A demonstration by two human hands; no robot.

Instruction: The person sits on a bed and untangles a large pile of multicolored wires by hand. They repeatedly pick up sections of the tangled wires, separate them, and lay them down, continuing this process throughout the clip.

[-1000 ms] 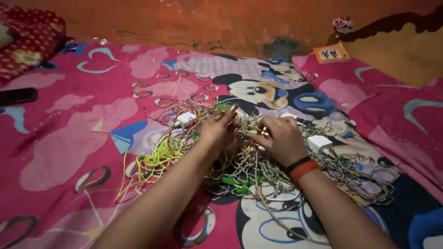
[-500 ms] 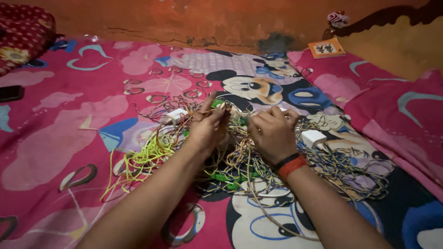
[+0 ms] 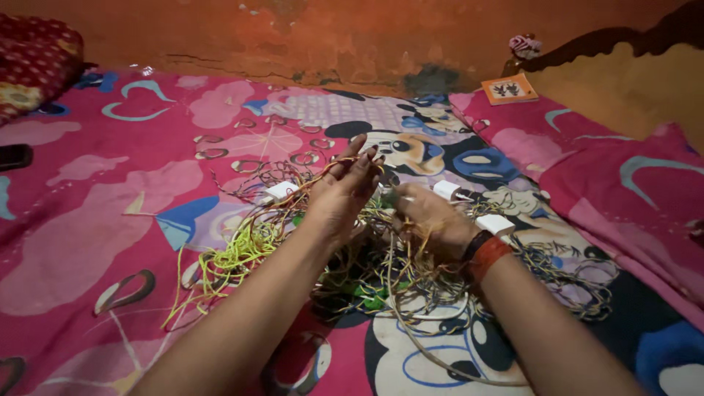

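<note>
A bed covered by a pink cartoon-print bedsheet (image 3: 110, 220) carries everything. At its middle lies a tangle of thin cables (image 3: 411, 271), the landmark here. Within the tangle sit three white charger plugs (image 3: 496, 224); a yellow cable bunch (image 3: 242, 253) spills from its left edge. Far left of it lies a dark phone (image 3: 15, 155); beyond it, far right, an orange booklet (image 3: 508, 89); far upper left, a red patterned pillow (image 3: 33, 59)

A pink cartoon-print bedsheet (image 3: 95, 220) covers the whole surface; behind it runs a rough orange wall (image 3: 330, 37); a red dotted pillow (image 3: 33, 59) lies at the far left corner; a dark phone (image 3: 15, 156) rests flat near the left edge; a small orange booklet (image 3: 508, 89) sits by the wall, just below a small pink-and-white trinket (image 3: 525, 45); a dark curved headboard (image 3: 623, 40) edges the upper right.
</note>
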